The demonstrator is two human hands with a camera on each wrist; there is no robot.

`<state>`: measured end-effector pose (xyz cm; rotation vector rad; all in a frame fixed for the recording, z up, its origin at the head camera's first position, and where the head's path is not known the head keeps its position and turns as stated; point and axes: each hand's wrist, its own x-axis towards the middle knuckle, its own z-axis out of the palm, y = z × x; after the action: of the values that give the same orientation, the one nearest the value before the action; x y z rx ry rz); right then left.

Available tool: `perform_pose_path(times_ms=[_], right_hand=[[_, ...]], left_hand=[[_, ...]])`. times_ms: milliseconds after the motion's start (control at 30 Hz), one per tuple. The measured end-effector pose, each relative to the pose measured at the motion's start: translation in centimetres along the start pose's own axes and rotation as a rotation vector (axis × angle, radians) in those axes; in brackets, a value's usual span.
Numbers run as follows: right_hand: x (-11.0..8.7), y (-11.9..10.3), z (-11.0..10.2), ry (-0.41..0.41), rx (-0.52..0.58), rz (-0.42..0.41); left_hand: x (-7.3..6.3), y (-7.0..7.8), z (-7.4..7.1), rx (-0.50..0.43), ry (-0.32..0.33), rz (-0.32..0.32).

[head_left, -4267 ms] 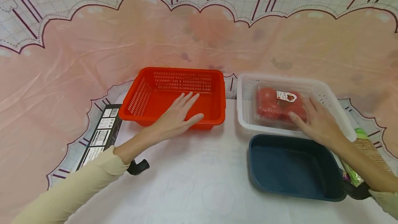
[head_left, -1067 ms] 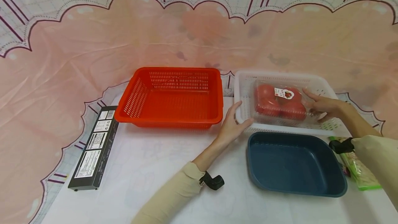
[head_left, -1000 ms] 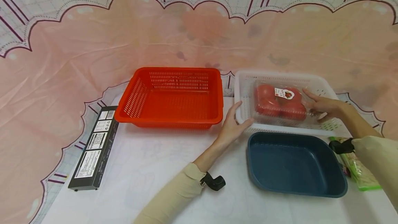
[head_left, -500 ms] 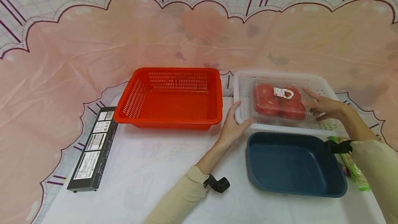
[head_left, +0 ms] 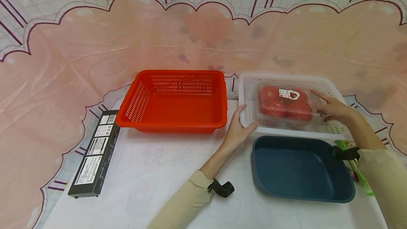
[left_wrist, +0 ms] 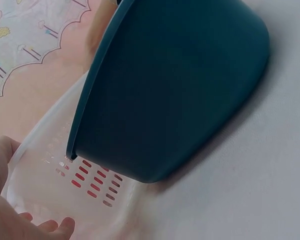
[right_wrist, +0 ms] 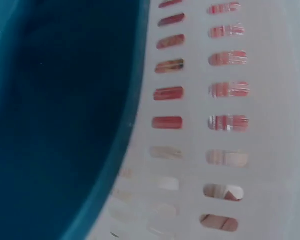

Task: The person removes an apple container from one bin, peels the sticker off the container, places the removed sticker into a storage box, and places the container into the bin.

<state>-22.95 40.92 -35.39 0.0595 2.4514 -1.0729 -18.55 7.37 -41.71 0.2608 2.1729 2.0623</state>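
Note:
A clear plastic box of tomatoes (head_left: 284,103) with a white label lies inside a white plastic basket (head_left: 249,91) at the right. My right hand (head_left: 335,109) reaches into the basket and holds the box's right end, the upper digit stretched along its back corner and the other fingers bent lower down. Around the basket's front left corner, my left hand (head_left: 236,130) grips the wall. In the left wrist view the left hand (left_wrist: 15,205) shows bent fingertips against the basket (left_wrist: 95,185). The right wrist view shows the basket's slotted wall (right_wrist: 270,150), but no hand.
A dark blue basin (head_left: 299,169) stands in front of the white basket. The red basket (head_left: 178,116) is left of it. A long black box (head_left: 93,154) lies at the far left. Beside the basin, a green-edged packet (head_left: 357,172) is partly hidden by the right sleeve.
My left hand has moved right from over the red basket to the white basket's corner. The right hand went from the tomato box's top to its right end. Lately only the right forearm shifts.

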Motion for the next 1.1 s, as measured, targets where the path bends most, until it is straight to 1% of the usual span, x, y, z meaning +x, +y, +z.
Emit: perform_pose_path(times_ms=[167,300,367,433,567,700,800,900,967,1100], right_hand=[[-0.1,0.1,0.3,0.061,0.029,-0.023],[-0.2,-0.1,0.6,0.142,0.038,-0.028],[-0.3,-0.3,0.8,0.195,0.064,-0.018],[-0.4,-0.6,1.0,0.241,0.107,-0.004],[-0.6,-1.3,1.6,0.317,0.228,0.025],[-0.8,-1.8,2.0,0.384,0.321,0.025],[-1.0,-2.1,2.2,0.416,0.369,0.013],[-1.2,-2.7,2.4,0.423,0.418,-0.005],[-1.4,-3.1,2.6,0.437,0.417,-0.017],[-1.7,-3.8,3.0,0.475,0.367,-0.038]], left_hand=[[0.1,-0.1,0.1,0.015,0.003,-0.001],[0.1,-0.2,0.1,0.017,0.004,0.004],[0.1,-0.2,0.1,0.015,0.001,0.008],[0.1,-0.2,0.1,0.012,-0.001,0.010],[0.2,-0.3,0.1,0.011,-0.004,0.011],[0.2,-0.3,0.1,0.014,-0.003,0.017],[0.2,-0.3,0.1,0.023,0.001,0.027],[0.2,-0.3,0.0,0.035,0.008,0.027],[0.2,-0.2,0.0,0.039,0.008,0.024],[0.1,-0.2,-0.1,0.047,0.000,0.015]])
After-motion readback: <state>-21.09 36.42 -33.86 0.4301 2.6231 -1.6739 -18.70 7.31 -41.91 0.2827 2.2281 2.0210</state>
